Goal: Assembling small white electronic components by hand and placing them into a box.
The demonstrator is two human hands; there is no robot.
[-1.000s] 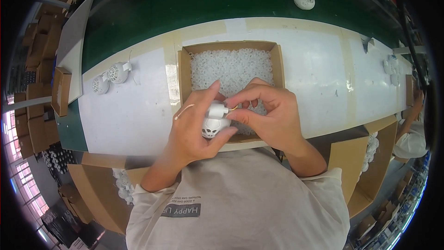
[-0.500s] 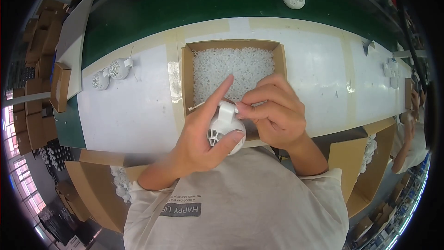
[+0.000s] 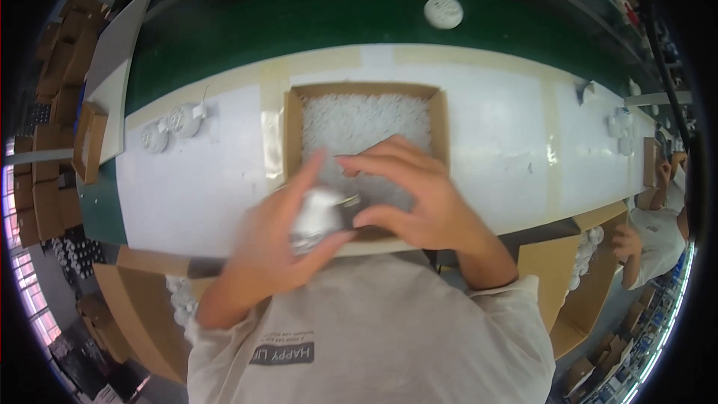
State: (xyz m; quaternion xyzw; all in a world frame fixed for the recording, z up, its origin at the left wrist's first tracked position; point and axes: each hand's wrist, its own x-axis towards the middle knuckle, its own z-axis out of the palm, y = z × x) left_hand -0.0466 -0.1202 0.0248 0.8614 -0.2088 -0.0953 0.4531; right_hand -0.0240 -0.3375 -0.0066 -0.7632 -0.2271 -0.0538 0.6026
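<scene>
My left hand [image 3: 263,247] is closed around a round white plastic piece [image 3: 317,213] with a lattice front and a neck, blurred by motion. To its right my right hand [image 3: 419,198] has its fingers and thumb spread apart, with nothing seen between them. A thin pale strip, too blurred to name, shows beside the white piece towards my right thumb. Just beyond both hands is a cardboard box [image 3: 441,135] filled with small translucent rings [image 3: 366,116].
Similar white round pieces lie on the white tabletop at left [image 3: 185,120] and right [image 3: 619,126]; another [image 3: 443,11] rests on the green surface. Open cartons [image 3: 142,307] holding white pieces flank me. A co-worker [image 3: 647,243] is at far right.
My right fingers have let go of the white piece's neck and spread open. My left hand has moved left and slightly down with the piece. The whole view has shifted a little.
</scene>
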